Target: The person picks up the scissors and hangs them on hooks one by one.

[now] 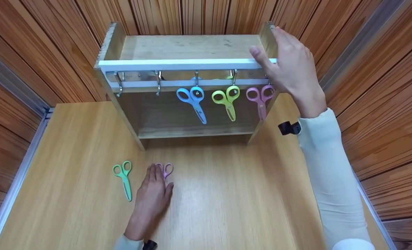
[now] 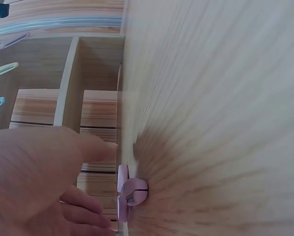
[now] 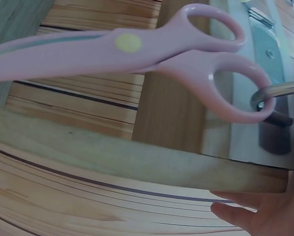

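Observation:
Pink scissors (image 1: 166,171) lie on the table, partly hidden under the fingers of my left hand (image 1: 152,199), which are extended over them; the left wrist view shows their pink handles (image 2: 135,191) beside the hand. Green scissors (image 1: 124,180) lie to the left. My right hand (image 1: 294,66) rests on the upper right corner of the wooden rack (image 1: 192,47), thumb at the white rail (image 1: 185,64). From its hooks hang blue scissors (image 1: 193,102), yellow scissors (image 1: 228,100) and pink scissors (image 1: 260,99); the right wrist view shows those pink scissors (image 3: 186,64) with one handle loop on a hook.
Two metal hooks at the rack's left, one of them a bare hook (image 1: 119,85), hold nothing. The rack stands at the back of the wooden table (image 1: 220,201). Wood-patterned panels (image 1: 383,114) and metal edge strips surround the table.

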Tool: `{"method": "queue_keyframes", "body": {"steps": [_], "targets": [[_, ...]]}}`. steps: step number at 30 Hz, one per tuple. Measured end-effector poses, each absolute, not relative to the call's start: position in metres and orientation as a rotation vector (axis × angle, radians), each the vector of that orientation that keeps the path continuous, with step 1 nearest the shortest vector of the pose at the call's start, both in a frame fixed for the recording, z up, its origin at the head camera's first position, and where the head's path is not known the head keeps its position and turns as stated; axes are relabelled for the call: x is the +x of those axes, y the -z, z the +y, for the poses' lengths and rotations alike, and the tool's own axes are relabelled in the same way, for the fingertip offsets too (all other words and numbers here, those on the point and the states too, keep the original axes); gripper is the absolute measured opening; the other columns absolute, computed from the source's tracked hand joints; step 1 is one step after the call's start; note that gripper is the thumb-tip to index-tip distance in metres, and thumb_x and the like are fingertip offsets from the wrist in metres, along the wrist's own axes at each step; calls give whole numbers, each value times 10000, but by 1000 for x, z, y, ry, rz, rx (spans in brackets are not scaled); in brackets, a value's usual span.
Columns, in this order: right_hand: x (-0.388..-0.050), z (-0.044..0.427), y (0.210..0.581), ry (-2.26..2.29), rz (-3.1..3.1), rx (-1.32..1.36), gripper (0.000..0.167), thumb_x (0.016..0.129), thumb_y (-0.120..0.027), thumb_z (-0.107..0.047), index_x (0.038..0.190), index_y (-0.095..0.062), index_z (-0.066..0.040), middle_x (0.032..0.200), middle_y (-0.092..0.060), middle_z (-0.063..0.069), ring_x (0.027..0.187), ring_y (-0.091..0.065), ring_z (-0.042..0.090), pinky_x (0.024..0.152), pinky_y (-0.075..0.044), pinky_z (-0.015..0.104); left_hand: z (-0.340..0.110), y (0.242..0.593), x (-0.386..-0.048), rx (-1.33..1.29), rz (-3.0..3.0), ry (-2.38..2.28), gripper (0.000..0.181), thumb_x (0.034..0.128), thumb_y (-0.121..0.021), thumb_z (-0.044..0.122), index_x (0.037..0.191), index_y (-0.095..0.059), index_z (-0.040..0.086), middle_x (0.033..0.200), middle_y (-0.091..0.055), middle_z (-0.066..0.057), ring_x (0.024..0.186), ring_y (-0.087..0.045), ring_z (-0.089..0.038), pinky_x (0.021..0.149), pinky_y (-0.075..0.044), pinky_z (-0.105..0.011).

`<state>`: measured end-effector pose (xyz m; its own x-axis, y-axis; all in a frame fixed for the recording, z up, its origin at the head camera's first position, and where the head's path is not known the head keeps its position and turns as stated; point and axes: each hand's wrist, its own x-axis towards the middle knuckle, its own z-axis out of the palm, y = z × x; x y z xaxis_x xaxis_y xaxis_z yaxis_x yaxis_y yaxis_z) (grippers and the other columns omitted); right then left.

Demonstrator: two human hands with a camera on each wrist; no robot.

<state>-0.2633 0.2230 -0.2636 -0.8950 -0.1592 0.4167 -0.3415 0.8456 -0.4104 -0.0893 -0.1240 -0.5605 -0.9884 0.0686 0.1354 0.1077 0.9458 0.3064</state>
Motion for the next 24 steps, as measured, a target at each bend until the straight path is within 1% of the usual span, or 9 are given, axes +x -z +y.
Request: {"method": "queue_keyframes", "body": {"steps": [3, 7, 10, 14, 17, 20, 22, 24], "targets": [[-263, 224, 264, -671, -2692, 364, 1003, 964, -386, -825, 1647, -335, -92, 1719, -322, 157, 1601, -309, 372, 1332, -245, 535, -124, 563, -91, -128, -2977, 470, 735, 959, -778, 292, 1464, -490, -158, 1500, -512, -398, 1381, -555, -522, 1032, -562, -575], [-263, 225, 262, -640, -2727, 376, 1028, 972, -333, -837, 1632, -350, -49, 1727, -285, 158, 1616, -264, 350, 1337, -232, 509, -124, 563, -94, -109, -2974, 453, 727, 949, -784, 279, 1439, -499, -177, 1474, -523, -417, 1350, -573, -538, 1009, -576, -582], [-263, 223, 261, -631, -2754, 391, 1043, 979, -310, -834, 1624, -346, -15, 1738, -249, 160, 1638, -204, 322, 1355, -174, 483, -123, 563, -94, -98, -2980, 429, 723, 944, -785, 278, 1421, -508, -190, 1454, -534, -426, 1331, -583, -550, 1003, -577, -584], [-262, 222, 262, -638, -2798, 369, 1036, 986, -292, -828, 1641, -302, -26, 1758, -195, 141, 1656, -146, 304, 1366, -119, 475, -122, 564, -94, -95, -2985, 383, 710, 949, -778, 284, 1404, -523, -197, 1428, -556, -428, 1308, -600, -552, 974, -591, -575], [-263, 222, 263, -645, -2797, 352, 1020, 991, -297, -820, 1643, -305, -35, 1762, -193, 131, 1658, -142, 300, 1365, -121, 476, -120, 564, -96, -97, -2961, 319, 672, 950, -774, 283, 1373, -556, -192, 1390, -597, -412, 1258, -644, -533, 901, -626, -552], [-264, 222, 263, -653, -2784, 348, 1006, 996, -303, -811, 1640, -321, -38, 1762, -202, 131, 1657, -150, 304, 1362, -130, 483, -119, 564, -99, -113, -2908, 215, 603, 943, -779, 258, 1315, -607, -183, 1318, -659, -384, 1180, -702, -494, 801, -657, -502], [-264, 222, 262, -658, -2779, 349, 1000, 999, -302, -807, 1639, -322, -39, 1761, -202, 133, 1656, -151, 307, 1362, -128, 485, -117, 564, -100, -122, -2862, 135, 535, 941, -779, 223, 1265, -639, -178, 1246, -701, -365, 1084, -750, -455, 700, -665, -450], [-264, 222, 262, -663, -2776, 345, 998, 999, -301, -807, 1640, -323, -41, 1762, -200, 130, 1657, -148, 304, 1362, -126, 485, -115, 564, -102, -124, -2815, 71, 455, 944, -764, 176, 1212, -666, -178, 1175, -732, -349, 1010, -772, -424, 606, -650, -405]]}}
